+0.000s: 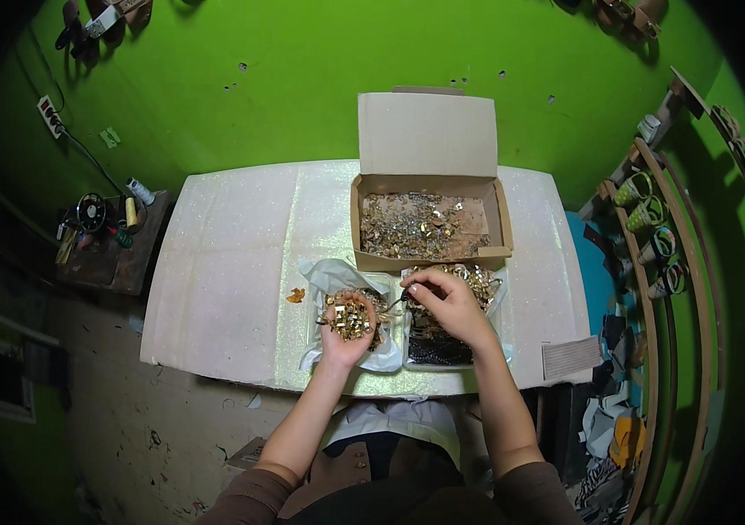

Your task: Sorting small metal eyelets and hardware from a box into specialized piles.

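My left hand [351,346] is turned palm up and cups a heap of small shiny gold metal pieces [351,317], which look like buckles or shoe ornaments. It is over a tray lined with pale paper [327,273], and more metal pieces show past its fingers. My right hand [449,302] reaches over a second tray, thumb and fingers pinched together at something small and dark that I cannot make out. That tray holds gold pieces [474,282] at the back and dark beads or chains [438,350] at the front.
An open cardboard box [432,254] with loose metal bits stands behind the trays, lid raised. An amber scrap [295,296] lies left of the trays, a grey printed card [570,358] at the right. A sewing machine [92,213] is far left; a wooden sandal rack [666,306] is right.
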Available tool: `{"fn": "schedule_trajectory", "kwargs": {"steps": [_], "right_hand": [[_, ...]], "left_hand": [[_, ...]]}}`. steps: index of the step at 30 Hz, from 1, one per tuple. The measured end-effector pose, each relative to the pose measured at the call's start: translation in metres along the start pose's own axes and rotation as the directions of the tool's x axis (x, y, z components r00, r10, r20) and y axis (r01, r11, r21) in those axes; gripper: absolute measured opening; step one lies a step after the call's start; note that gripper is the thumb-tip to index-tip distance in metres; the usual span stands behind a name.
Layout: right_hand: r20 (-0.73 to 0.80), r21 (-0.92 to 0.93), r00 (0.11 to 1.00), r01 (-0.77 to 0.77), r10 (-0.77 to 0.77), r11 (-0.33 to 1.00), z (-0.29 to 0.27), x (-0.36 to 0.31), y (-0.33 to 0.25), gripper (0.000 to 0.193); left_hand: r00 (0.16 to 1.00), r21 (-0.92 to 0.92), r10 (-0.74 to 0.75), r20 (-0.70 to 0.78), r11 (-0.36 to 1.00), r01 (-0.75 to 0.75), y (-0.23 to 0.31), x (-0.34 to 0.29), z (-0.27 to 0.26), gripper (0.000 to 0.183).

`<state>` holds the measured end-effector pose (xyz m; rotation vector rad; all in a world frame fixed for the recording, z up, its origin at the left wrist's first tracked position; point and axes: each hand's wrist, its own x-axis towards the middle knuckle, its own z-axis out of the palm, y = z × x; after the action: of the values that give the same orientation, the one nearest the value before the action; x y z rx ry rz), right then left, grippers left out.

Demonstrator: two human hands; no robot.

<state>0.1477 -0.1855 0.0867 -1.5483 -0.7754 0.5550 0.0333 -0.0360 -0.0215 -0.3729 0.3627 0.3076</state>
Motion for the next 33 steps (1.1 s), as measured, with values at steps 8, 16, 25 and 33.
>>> {"fn": "schedule_trajectory", "kwargs": {"steps": [8, 16, 25, 33], "right_hand": [[0.009, 0.023, 0.999, -0.040, 0.040, 0.999, -0.025, -0.019, -0.014, 0.017], [0.024, -0.122, 0.993, -0.112, 0.116, 0.986, -0.054, -0.040, 0.016, 0.017], [0.162, -0.284, 0.976, -0.096, 0.146, 0.954, -0.044, -0.049, 0.030, 0.017], [0.332, -0.463, 0.943, 0.146, 0.018, 0.874, -0.037, -0.051, 0.032, 0.016]], "left_hand": [[1.000, 0.045, 0.004, 0.009, 0.999, -0.004, 0.000, -0.003, 0.000, 0.017], [0.999, 0.112, 0.038, -0.022, 0.993, -0.035, -0.020, 0.001, 0.005, 0.019], [0.999, 0.100, 0.006, -0.050, 0.995, -0.001, -0.042, 0.005, 0.004, 0.018], [0.997, 0.073, 0.057, -0.046, 0.996, -0.053, -0.036, 0.008, 0.001, 0.024]]}}
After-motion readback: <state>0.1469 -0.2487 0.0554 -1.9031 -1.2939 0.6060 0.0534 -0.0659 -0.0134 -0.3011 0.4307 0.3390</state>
